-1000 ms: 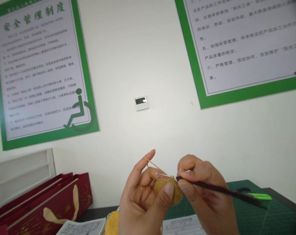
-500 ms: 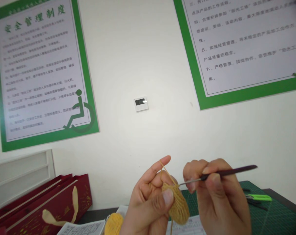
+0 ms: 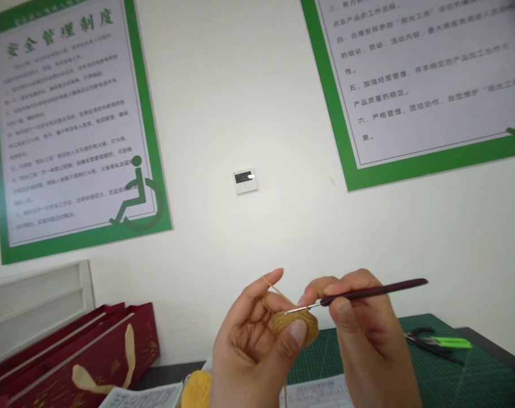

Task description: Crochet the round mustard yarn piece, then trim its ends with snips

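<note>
Pinched between the thumb and fingers of my left hand (image 3: 257,340) is a small mustard-yellow crocheted piece (image 3: 298,326). A strand of yarn (image 3: 278,292) runs from it over my raised left index finger, and a tail hangs below. My right hand (image 3: 368,334) grips the dark handle of a crochet hook (image 3: 374,292), held almost level. The metal shaft lies across the top of the piece, its tip over the left part near the left thumb.
A green cutting mat (image 3: 419,362) bears black-handled pliers (image 3: 431,344) and a bright green tool (image 3: 453,342). Printed papers (image 3: 321,394), a yellow yarn ball (image 3: 197,390) and red gift bags (image 3: 113,351) are lower down. Framed posters and a small panel (image 3: 244,181) are on the wall.
Both hands have shifted left. The crocheted piece has tilted and looks shorter, and the hook has moved left so that its shaft now crosses the piece's top. More of the pliers shows.
</note>
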